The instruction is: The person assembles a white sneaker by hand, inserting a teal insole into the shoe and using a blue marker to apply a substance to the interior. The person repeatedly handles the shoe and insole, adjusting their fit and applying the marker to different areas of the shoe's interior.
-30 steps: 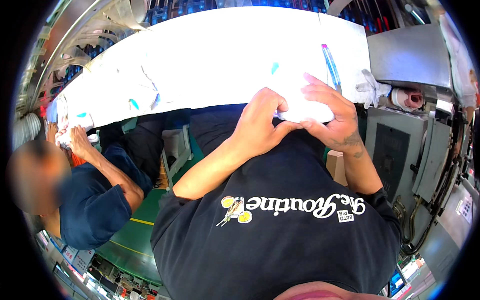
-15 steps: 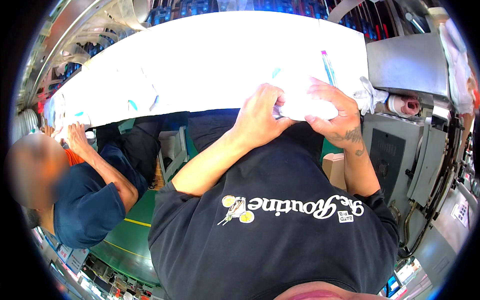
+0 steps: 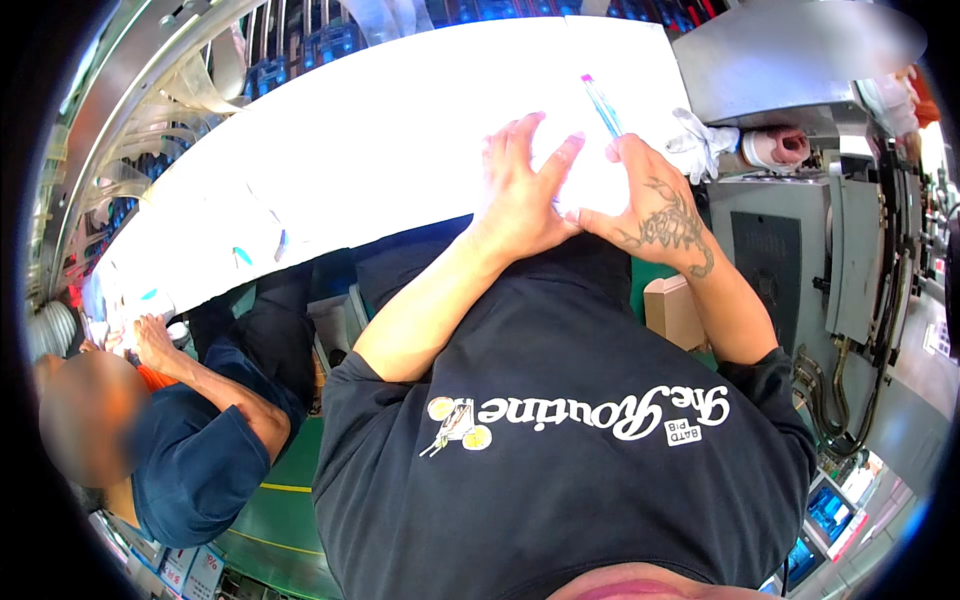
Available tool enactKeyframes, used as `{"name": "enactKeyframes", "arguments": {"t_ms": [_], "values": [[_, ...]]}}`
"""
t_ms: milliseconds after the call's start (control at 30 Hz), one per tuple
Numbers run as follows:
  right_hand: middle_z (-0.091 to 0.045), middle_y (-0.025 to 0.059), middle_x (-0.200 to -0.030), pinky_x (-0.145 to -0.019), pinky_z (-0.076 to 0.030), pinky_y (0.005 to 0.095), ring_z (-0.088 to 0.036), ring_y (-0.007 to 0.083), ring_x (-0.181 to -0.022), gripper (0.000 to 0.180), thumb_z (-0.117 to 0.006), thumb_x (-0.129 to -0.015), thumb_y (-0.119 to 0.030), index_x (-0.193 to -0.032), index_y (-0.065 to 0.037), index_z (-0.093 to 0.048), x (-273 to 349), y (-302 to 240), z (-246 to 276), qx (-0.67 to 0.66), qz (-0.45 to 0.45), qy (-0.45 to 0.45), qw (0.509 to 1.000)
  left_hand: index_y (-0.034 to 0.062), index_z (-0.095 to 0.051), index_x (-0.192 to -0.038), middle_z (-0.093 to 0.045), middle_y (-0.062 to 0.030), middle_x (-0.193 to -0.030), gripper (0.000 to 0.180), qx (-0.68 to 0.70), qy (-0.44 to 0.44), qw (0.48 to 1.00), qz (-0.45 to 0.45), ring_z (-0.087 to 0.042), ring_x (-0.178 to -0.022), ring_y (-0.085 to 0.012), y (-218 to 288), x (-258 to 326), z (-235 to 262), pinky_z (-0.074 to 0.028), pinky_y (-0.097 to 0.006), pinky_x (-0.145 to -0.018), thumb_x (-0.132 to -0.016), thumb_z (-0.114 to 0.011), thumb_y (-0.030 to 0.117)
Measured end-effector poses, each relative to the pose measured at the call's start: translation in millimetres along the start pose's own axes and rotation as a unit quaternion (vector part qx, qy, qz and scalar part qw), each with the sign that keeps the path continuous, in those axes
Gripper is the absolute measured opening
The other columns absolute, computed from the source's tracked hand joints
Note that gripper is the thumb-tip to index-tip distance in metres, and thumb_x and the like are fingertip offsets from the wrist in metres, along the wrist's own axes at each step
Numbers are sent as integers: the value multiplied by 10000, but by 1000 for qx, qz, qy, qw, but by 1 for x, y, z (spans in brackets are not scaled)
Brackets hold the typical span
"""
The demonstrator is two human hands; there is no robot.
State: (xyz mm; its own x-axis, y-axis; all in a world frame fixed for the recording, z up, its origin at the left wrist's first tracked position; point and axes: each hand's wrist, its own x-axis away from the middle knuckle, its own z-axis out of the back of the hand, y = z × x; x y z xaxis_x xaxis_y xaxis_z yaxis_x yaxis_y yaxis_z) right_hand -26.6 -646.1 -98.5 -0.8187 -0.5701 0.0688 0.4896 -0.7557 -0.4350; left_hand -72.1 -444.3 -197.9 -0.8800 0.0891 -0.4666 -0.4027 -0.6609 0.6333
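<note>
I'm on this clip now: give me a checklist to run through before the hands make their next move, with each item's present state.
1. Both hands visible: ok; left hand and right hand show.
2. White item between them readable: not ok; glare washes out its outline.
3. Right hand's grip on it: cannot tell.
4. Blue pen clear of the right hand: cannot tell; its near end lies close beside it.
5. Co-worker's hand apart from these: ok, far left.

Wearer's two hands [image 3: 520, 190] [image 3: 660, 205], one worktop [image 3: 400, 120], one cardboard box [image 3: 672, 312]
</note>
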Motion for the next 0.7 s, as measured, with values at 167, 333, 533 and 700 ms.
{"name": "enactKeyframes", "arguments": {"t_ms": [167, 333, 533, 700], "values": [[-676, 224, -1229, -996, -560, 469, -689, 407, -1143, 734, -886, -832, -495, -1309, -41, -563, 0, 10, 1, -63, -13, -19, 998, 159, -654, -1471, -452, -284, -1541, 847, 21, -11, 1000, 7, -441, -1419, -518, 3, -1, 5, -401, -658, -1139, -677, -926, 277], [-657, 133, -1353, -1119, -507, 424, -638, 256, -1276, 871, -985, -787, -390, -1451, -32, -549, 0, 19, 24, -292, 51, -79, 952, 156, -645, -1489, -393, -298, -1631, 829, 58, -50, 996, 47, -359, -1521, -555, 3, 10, 45, -394, -652, -1186, -720, -918, 303], [-648, 85, -1138, -937, -567, 372, -688, 238, -1047, 560, -971, -803, -178, -1216, -80, -604, -3, -11, -74, -409, 107, 46, 905, -57, -640, -1324, -672, -269, -1375, 571, 180, 23, 983, 24, -641, -1336, -468, 20, 24, 91, -459, -569, -1178, -947, -803, 340], [-636, 108, -1077, -859, -557, 385, -673, 294, -972, 432, -938, -809, -110, -1085, -80, -607, 4, -43, -86, -424, 168, 105, 884, -34, -646, -1282, -719, -248, -1283, 560, 127, 26, 991, -26, -698, -1156, -403, 6, 29, 101, -526, -536, -1096, -1104, -602, 495]]}}
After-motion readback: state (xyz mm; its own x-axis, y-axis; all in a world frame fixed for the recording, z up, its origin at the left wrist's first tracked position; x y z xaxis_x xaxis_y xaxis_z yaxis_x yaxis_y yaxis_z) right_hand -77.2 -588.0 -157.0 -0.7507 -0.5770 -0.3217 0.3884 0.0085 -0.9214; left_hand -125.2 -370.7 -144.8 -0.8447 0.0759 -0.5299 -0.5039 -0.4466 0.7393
